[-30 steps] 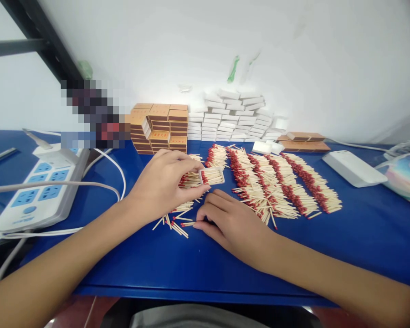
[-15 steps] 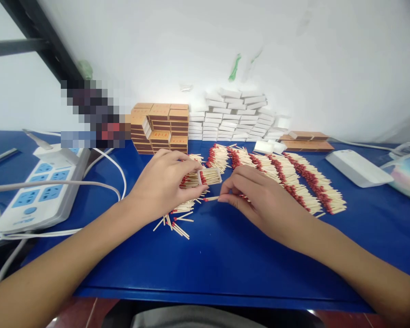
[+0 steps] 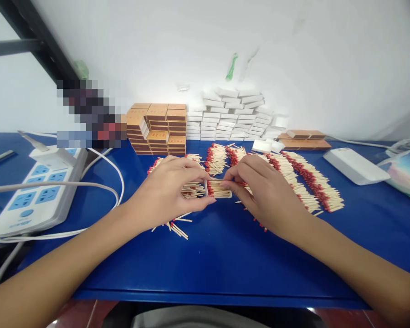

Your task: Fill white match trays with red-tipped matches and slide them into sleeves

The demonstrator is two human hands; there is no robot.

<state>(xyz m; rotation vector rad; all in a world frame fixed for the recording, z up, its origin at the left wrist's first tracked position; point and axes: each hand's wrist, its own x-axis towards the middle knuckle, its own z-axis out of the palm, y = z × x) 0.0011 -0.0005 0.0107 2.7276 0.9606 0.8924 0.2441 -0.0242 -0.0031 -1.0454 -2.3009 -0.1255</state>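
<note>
My left hand (image 3: 169, 191) is closed on a small white matchbox tray (image 3: 218, 188) packed with red-tipped matches, held just above the blue table (image 3: 208, 264). My right hand (image 3: 263, 193) meets it from the right, its fingertips pinched on the tray's far end and the matches in it. Rows of red-tipped matches (image 3: 294, 175) lie behind and to the right of my hands. A few loose matches (image 3: 176, 227) lie under my left wrist.
Brown matchbox sleeves (image 3: 157, 130) and white inner trays (image 3: 232, 116) are stacked against the wall. More brown sleeves (image 3: 305, 140) lie at the back right. A white power strip (image 3: 34, 191) with cables sits at the left, a white flat device (image 3: 355, 166) at the right.
My right hand picked a match off the table near the front, carried it up, and now presses on the tray in my left hand. The tray has dropped slightly lower.
</note>
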